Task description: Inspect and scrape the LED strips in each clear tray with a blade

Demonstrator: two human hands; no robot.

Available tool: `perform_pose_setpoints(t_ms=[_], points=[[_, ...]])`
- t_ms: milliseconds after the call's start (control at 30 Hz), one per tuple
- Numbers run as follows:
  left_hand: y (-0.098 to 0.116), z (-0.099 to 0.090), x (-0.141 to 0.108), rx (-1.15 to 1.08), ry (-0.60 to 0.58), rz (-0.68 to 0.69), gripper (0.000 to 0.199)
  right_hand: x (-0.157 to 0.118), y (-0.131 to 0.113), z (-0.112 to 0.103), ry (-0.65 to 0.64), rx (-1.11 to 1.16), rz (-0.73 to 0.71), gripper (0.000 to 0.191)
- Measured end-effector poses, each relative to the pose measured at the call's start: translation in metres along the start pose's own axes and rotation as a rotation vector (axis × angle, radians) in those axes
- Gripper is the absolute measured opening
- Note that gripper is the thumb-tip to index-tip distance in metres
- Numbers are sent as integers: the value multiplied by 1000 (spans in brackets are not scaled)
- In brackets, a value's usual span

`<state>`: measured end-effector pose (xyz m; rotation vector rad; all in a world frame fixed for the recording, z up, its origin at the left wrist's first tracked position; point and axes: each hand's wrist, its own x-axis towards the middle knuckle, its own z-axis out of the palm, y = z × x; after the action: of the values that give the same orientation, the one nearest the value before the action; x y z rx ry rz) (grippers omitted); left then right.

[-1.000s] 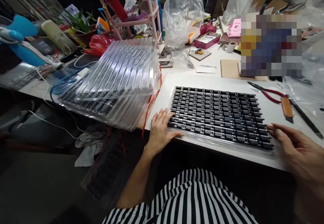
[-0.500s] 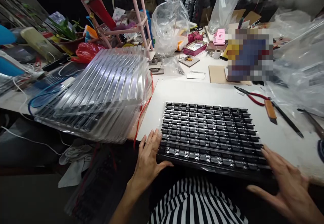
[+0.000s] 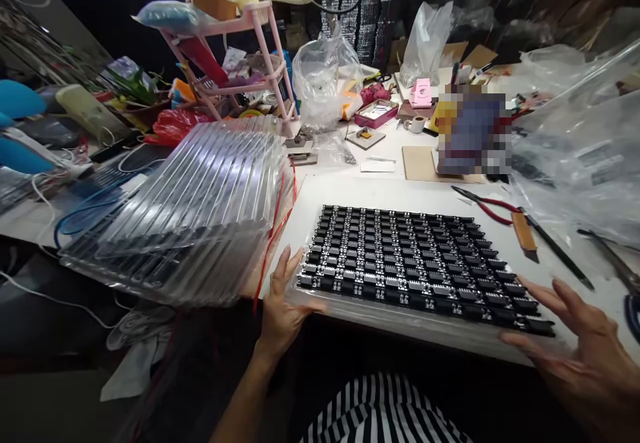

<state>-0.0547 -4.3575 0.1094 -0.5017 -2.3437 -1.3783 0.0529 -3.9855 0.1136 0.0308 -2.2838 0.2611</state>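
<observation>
Rows of small black circuit boards with silvery chip legs fill a clear plastic tray in front of me. My left hand grips the tray's near left corner, its thumb along the front edge and its fingers at the left side. At the near right corner is my right hand, thumb by the front edge and index finger by the side, the other fingers raised. It is slightly blurred. Under the tray lies a white board.
Left of the tray stands a stack of ribbed clear trays with a red ribbon. Red-handled pliers, an orange-handled tool and scissors lie right. A pink rack and plastic bags stand behind.
The circuit boards now show more of their chip faces, and the tray's clear front edge has come into view. My hands have shifted around its near corners. The camera view has tilted up slightly.
</observation>
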Motion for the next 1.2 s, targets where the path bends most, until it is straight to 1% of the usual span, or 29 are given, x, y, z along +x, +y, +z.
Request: perform_pose_setpoints(t_ms=[100, 267, 533, 767, 1033, 1133, 1200], points=[[-4, 1, 0, -16, -27, -34, 104, -4, 0, 7, 21, 31, 18, 80], [-3, -3, -2, -17, -88, -123, 105, -9, 3, 9, -23, 64, 71, 81], [-7, -6, -2, 38, -139, -159, 104, -13, 5, 8, -62, 91, 115, 77], [-2, -7, -1, 16, -133, -177, 102, -12, 4, 8, -41, 108, 72, 72], [0, -4, 4, 27, -97, -160, 97, -8, 1, 10, -35, 165, 44, 67], [1, -2, 5, 25, -74, -147, 97, -6, 1, 10, -30, 176, 34, 69], [2, -1, 6, 18, -67, -162, 98, -5, 0, 10, -38, 182, 37, 72]])
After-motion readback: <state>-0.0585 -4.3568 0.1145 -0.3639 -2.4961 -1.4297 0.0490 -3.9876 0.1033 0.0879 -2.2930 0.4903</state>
